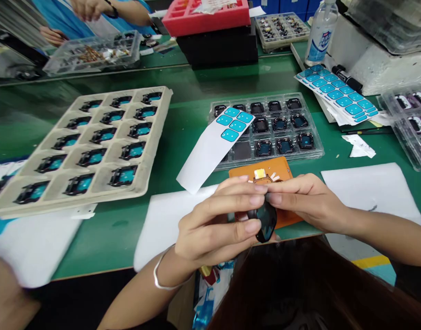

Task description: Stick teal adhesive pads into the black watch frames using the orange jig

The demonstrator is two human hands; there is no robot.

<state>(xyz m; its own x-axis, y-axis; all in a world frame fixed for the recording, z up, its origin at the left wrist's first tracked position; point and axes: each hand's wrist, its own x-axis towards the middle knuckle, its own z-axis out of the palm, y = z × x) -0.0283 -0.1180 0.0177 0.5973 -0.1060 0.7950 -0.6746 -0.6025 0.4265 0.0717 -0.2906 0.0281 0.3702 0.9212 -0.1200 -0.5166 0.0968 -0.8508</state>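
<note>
My left hand, with a silver bangle at the wrist, is closed around a glossy black watch case tilted on its edge. The fingers and thumb of my right hand are pinched together at the top edge of that case; what lies between their tips is hidden. Beneath both hands is an orange work pad with a small yellow-and-white piece on it. Just behind, a sheet with blue square stickers lies partly over a clear tray of black watch cases.
At left, a beige tray holds several watch cases with blue film. White foam sheets flank the pad. Further back are another blue sticker sheet, a pump bottle, a red foam tray and a co-worker's hand.
</note>
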